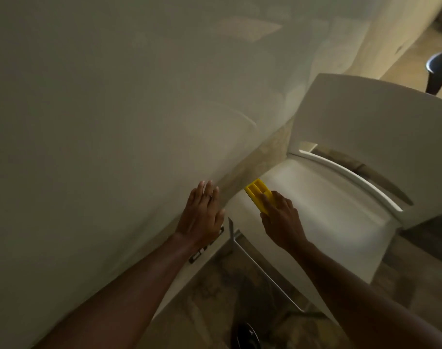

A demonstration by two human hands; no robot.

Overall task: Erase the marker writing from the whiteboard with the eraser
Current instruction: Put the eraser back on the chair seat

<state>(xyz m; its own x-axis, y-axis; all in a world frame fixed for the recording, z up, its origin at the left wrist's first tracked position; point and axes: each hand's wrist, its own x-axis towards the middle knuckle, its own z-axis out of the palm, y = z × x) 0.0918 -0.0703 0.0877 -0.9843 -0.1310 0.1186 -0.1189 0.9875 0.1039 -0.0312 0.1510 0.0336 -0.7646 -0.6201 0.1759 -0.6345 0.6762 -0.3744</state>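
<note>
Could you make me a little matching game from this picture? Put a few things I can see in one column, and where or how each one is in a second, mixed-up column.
Things:
1. left hand
2. right hand
3. yellow eraser
4. white chair

States:
A. stands beside the whiteboard, on its right
B. flat and open against the whiteboard
C. lies on the chair seat, at its near left corner
D. fingers resting on the eraser

Pairs: 1-B, 2-D, 3-C, 4-A

Head camera looks steeply down (close, tilted).
</note>
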